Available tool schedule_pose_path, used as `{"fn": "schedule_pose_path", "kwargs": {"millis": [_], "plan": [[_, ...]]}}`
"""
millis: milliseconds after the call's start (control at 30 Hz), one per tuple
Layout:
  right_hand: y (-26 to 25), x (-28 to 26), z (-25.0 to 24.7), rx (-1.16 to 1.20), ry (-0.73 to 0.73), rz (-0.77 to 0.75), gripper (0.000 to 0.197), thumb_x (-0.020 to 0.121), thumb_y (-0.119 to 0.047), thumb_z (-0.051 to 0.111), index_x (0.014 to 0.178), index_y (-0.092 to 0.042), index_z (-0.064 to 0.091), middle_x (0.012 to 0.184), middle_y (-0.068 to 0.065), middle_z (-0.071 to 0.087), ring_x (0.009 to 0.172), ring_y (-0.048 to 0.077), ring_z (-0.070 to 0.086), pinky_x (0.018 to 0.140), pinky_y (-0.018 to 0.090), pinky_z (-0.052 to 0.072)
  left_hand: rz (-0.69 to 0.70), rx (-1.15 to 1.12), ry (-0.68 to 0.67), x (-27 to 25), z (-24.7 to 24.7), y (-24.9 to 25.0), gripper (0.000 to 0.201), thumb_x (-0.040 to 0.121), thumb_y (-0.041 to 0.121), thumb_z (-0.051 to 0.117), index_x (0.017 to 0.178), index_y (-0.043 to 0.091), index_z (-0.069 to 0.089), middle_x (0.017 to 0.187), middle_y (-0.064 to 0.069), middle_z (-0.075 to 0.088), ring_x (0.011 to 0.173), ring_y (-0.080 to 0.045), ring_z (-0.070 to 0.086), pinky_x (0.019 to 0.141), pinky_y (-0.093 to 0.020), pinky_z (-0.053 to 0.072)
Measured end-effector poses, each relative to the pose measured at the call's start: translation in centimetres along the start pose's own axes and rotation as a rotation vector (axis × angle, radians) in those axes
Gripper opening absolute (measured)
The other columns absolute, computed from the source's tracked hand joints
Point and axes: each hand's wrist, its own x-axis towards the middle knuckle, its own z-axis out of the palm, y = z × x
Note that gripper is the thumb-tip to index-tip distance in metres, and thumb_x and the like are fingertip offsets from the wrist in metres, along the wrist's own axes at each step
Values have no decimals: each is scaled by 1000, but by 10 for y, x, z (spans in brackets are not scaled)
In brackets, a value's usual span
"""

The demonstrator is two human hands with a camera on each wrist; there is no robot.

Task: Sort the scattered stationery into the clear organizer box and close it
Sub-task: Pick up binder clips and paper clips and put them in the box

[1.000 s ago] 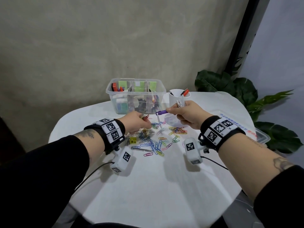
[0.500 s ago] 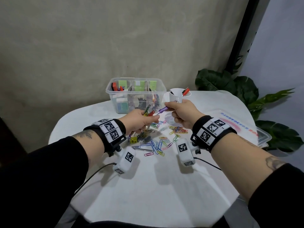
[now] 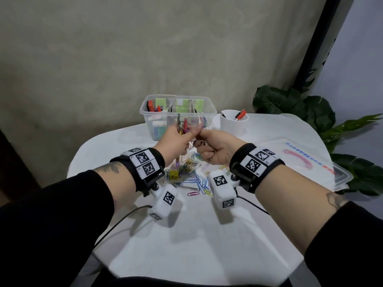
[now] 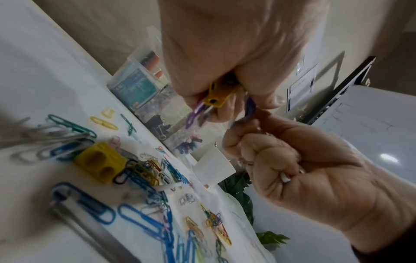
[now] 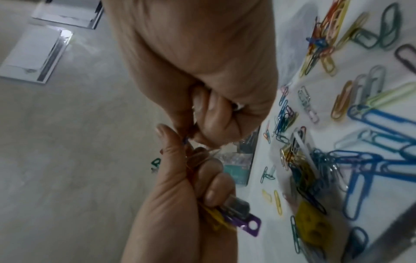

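**Coloured clips pass from hand to hand above the pile**

Coloured paper clips (image 3: pixel 192 179) lie scattered on the white table (image 3: pixel 186 245) nearest the person, with a yellow sharpener (image 3: pixel 173 174) among them and a metal ruler (image 4: pixel 90 231) at the near edge of the pile. Above the pile the two hands meet, touching at the fingertips. The left hand (image 3: pixel 176 141) is curled tight round a bundle of clips (image 3: pixel 182 126), whose ends stick up out of the fist and down below it. The right hand (image 3: pixel 215 148) is curled too, thumb and forefinger pinching something small at the left thumb; what exactly it pinches I cannot tell.

The step looks like a hand-over into the bundle. It goes best if the left fist keeps its squeeze while the right feeds the piece in alongside, so nothing slips out below.

Just beyond the hands stands the clear organizer box (image 3: pixel 209 114), open, partly filled. A white cup (image 3: pixel 232 125) stands beside it, and the lid (image 3: pixel 323 162) lies well off to the right.
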Motion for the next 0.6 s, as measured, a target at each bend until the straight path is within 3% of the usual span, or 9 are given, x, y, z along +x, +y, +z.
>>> {"fn": "schedule_pose_path", "kwargs": {"millis": [67,167,233,300,400,500,600], "plan": [[0,-1,3,-88,-35,27,38,100,-48,46,76,-18,44,50,-5,31,32,4,20,28,14,14,2,-54,17,1,-5,1,25,90,38,66,85,16,56,60,1,37,47,-10,29,40,-20,28],[4,-1,-2,-403,41,-46,44,88,-59,59,78,-17,50,53,-6,28,40,8,21,34,17,18,-33,-78,117,3,-16,4,36,93,48,59,74,18,53,56,1,34,46,-12,28,43,-22,28],[9,3,-11,-601,155,-119,39,85,-49,70,82,-13,54,57,-1,35,45,11,25,40,20,22,-94,-5,203,7,-26,3,45,94,55,50,83,11,57,64,-4,49,49,-14,38,49,-23,35],[12,8,-17,-837,231,-131,33,82,-33,78,88,-10,55,61,3,42,47,14,31,41,21,28,-171,35,208,9,-36,2,47,97,51,47,92,6,60,78,-5,64,53,-16,48,51,-24,41],[14,10,-13,-1167,179,-78,20,77,-10,79,92,-10,66,58,1,47,46,15,34,40,17,30,-200,68,26,3,-41,3,37,100,38,49,101,2,59,80,-7,69,58,-12,60,48,-24,50],[15,13,-5,-1442,166,-136,22,74,-3,77,95,-9,73,63,-2,53,49,14,45,36,14,34,-110,414,-175,-7,-43,7,22,97,29,58,98,8,65,68,0,58,49,-9,47,45,-20,42],[19,17,-1,-1638,199,-170,26,77,-16,78,99,-8,68,83,3,63,77,22,60,59,22,45,-21,809,-357,-14,-42,7,22,84,36,74,88,16,70,65,6,60,54,-8,49,53,-21,41]]}}
